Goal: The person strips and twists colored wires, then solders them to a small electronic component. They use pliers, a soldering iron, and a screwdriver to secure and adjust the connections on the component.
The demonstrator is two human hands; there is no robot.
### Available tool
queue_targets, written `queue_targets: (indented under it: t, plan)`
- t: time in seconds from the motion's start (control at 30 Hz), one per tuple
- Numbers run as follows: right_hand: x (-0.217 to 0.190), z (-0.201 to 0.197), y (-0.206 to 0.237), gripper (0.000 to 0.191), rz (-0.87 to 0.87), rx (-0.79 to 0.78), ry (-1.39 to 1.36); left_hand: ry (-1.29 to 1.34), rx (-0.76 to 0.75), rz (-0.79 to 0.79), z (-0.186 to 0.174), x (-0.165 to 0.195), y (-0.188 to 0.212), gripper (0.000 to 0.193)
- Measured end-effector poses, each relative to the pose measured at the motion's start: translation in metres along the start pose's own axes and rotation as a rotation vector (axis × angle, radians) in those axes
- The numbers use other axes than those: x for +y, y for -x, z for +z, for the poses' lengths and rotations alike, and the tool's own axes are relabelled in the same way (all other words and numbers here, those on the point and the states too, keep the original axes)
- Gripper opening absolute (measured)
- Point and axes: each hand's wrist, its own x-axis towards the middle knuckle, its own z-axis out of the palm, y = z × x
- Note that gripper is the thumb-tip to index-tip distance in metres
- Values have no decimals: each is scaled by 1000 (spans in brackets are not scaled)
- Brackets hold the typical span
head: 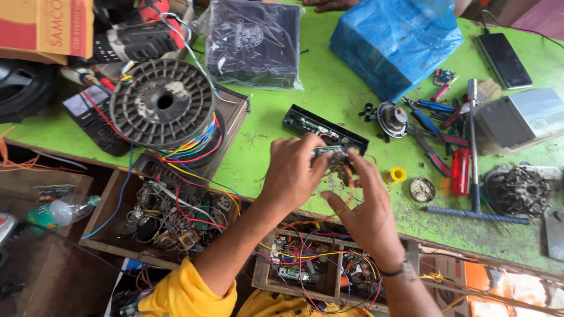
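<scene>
In the head view, the left hand (292, 171) and right hand (367, 205) meet over the green worktop (329, 94), both pinching a small green circuit board (328, 151) with orange and yellow wires trailing beneath it. The left grip is clamped on the board's left end; the right fingers close on its right end. Just behind lies a long black plastic casing (322, 127). A grey wire spool (161, 103) sits well to the left, a red-handled screwdriver (460, 170) to the right.
</scene>
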Motion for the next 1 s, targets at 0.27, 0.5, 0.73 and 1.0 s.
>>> queue_targets:
  t: [0.27,0.5,0.73,1.0]
  plan:
    - [36,20,-12,29,282,198,-23,70,-328,206,-38,-23,-51,58]
    - [40,33,-26,29,491,347,-484,-42,-313,-13,-22,-1,-104,30]
    - [31,32,-19,48,293,433,-442,-273,-656,203,-1,13,-130,39]
    - [28,31,-26,38,324,407,-556,-380,-753,46,-3,13,-116,44]
